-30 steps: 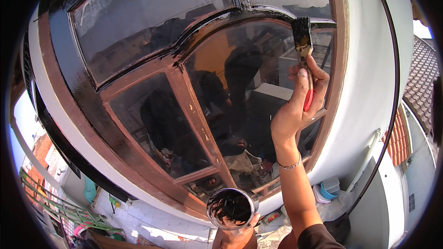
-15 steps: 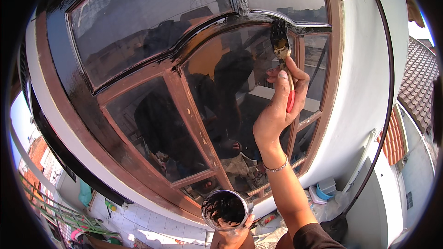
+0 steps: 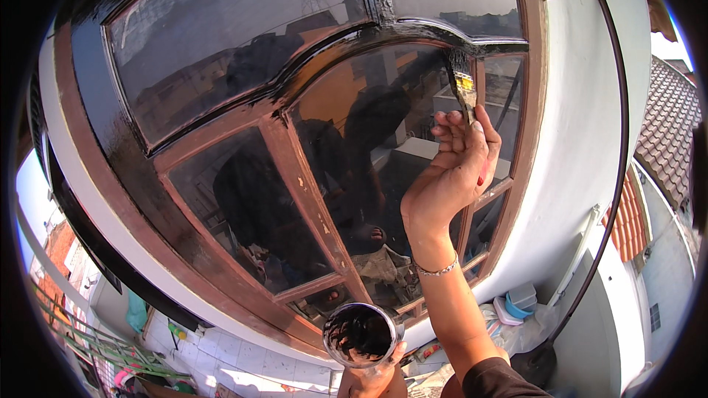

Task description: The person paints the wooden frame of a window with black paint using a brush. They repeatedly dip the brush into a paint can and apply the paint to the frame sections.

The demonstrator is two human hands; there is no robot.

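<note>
My right hand point(image 3: 461, 166) is closed round the handle of a paintbrush point(image 3: 464, 88), whose dark bristles touch the window frame point(image 3: 435, 32) near the right end of its curved crossbar. Black paint coats that crossbar and the bars above it; the lower bars point(image 3: 306, 191) are brown and chipped in places. Low in the middle, my left hand point(image 3: 376, 379) holds up a clear cup point(image 3: 359, 334) smeared inside with black paint. Its fingers wrap the cup from below and the right side, partly hidden by it.
Glass panes point(image 3: 251, 191) fill the frame and reflect dark shapes. On the white wall point(image 3: 582, 103) at the right runs a dark hose point(image 3: 624, 118). Blue and grey plastic tubs point(image 3: 520, 301) stand on the floor below. Green poles point(image 3: 96, 346) lie at the lower left.
My right hand has turned and shifted slightly right, taking the brush's bristles a little right and down along the frame. The left hand and cup have hardly moved.
</note>
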